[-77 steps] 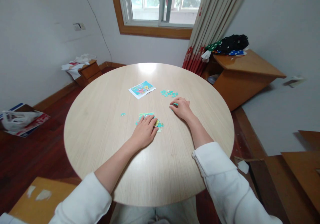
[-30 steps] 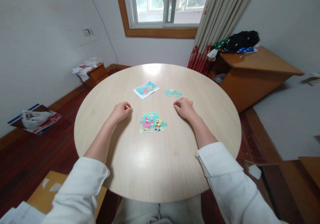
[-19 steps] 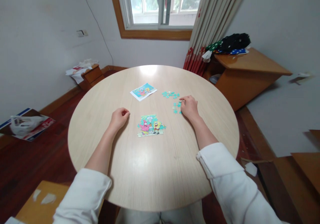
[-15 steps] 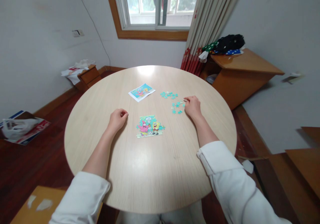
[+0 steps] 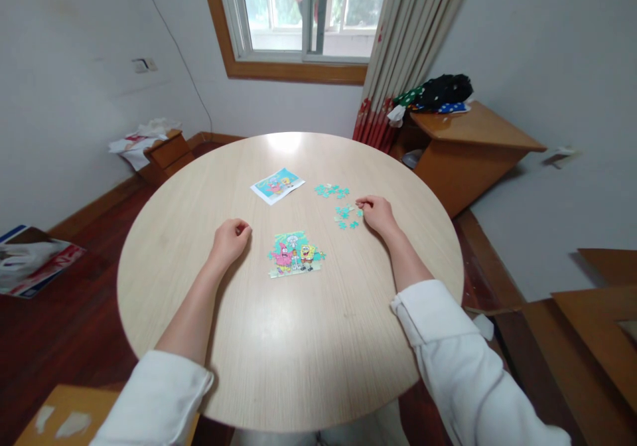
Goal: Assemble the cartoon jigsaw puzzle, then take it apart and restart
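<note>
Head view: right hand (image 5: 377, 212) at the near cluster of loose pieces (image 5: 344, 214)

We face a white-walled room, with a wood-framed window (image 5: 281, 18) ahead, a curtain (image 5: 405, 41) beside it, and a brown cabinet (image 5: 462, 164) bearing dark cloth (image 5: 444, 92) on our right.

A round table (image 5: 288, 353) with pale wood grain fills the middle, glossy enough to catch glare at its far edge.

On it, the joined puzzle (image 5: 296, 255) lies flat between our hands and a little nearer us, its cartoon figures upright to us, its sides ragged. Beyond it a printed sheet (image 5: 277, 186) with a similar picture lies aslant.

Our left hand (image 5: 231, 241) is left of the joined puzzle, loosely curled; our right hand has its fingers half bent, tips just beside the near cluster. At this size we cannot tell whether either hand has hold of a piece.

Smallest are the pieces themselves, the far cluster (image 5: 327, 191) lying right of the sheet. Handling them well calls, we judge, for a light fingertip touch: slide one clear of its neighbours, lift it by an edge, compare its colours with the sheet, and keep our wrists off the ragged sides.
</note>
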